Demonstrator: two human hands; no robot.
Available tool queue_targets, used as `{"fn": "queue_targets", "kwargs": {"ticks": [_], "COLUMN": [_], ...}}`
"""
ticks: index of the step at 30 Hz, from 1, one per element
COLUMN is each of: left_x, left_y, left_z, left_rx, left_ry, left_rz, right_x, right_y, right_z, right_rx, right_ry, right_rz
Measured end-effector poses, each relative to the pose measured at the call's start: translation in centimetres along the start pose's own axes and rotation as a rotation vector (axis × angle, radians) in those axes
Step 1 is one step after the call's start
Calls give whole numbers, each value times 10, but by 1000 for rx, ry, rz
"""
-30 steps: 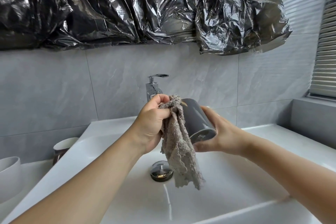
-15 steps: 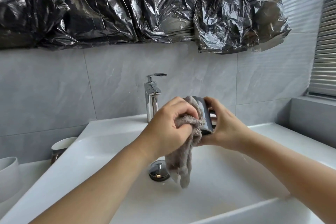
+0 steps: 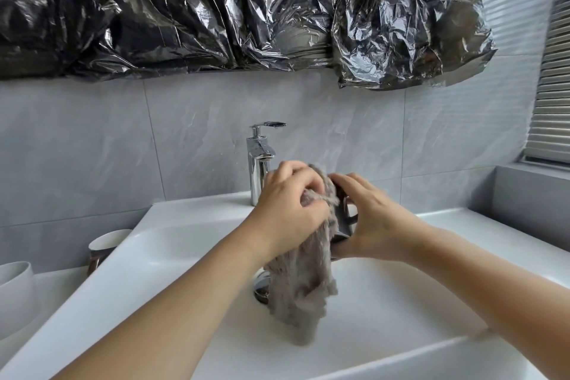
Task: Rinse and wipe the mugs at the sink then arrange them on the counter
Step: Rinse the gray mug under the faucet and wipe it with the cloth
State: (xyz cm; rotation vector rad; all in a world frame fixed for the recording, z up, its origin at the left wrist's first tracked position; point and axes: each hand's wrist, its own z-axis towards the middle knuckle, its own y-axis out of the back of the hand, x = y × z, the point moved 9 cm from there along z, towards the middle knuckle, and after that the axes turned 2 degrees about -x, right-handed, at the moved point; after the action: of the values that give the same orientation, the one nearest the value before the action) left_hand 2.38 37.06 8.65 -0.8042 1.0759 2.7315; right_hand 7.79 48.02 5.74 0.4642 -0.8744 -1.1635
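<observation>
Since earlier my left hand (image 3: pixel 290 210) pushed the soft cloth (image 3: pixel 303 284) into the grey mug (image 3: pixel 344 219), which my right hand (image 3: pixel 374 222) grips by the slippery, fragile wall.

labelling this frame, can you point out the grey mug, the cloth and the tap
grey mug (image 3: pixel 344 220): head view, dark side wall by the handle.
cloth (image 3: pixel 303 284): head view, hanging part over the basin.
tap (image 3: pixel 256 176): head view, upright chrome body.
</observation>
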Motion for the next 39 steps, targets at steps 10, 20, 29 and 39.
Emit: {"fn": "queue_targets", "kwargs": {"ticks": [10, 20, 29, 39], "left_x": [39, 16, -2, -5], "left_y": [8, 12, 11, 14], "left_z": [-5, 3, -2, -7], "left_rx": [-218, -197, -154, -116], "left_ry": [486, 89, -45, -130], "left_rz": [-935, -242, -177, -96], "right_x": [-2, 2, -15, -24], "right_y": [2, 4, 15, 21], "right_z": [-1, -3, -1, 1], "right_rx": [-53, -2, -136, -207], "right_ry": [-53, -97, -197, -258], "right_rz": [512, 391, 325, 231]}}
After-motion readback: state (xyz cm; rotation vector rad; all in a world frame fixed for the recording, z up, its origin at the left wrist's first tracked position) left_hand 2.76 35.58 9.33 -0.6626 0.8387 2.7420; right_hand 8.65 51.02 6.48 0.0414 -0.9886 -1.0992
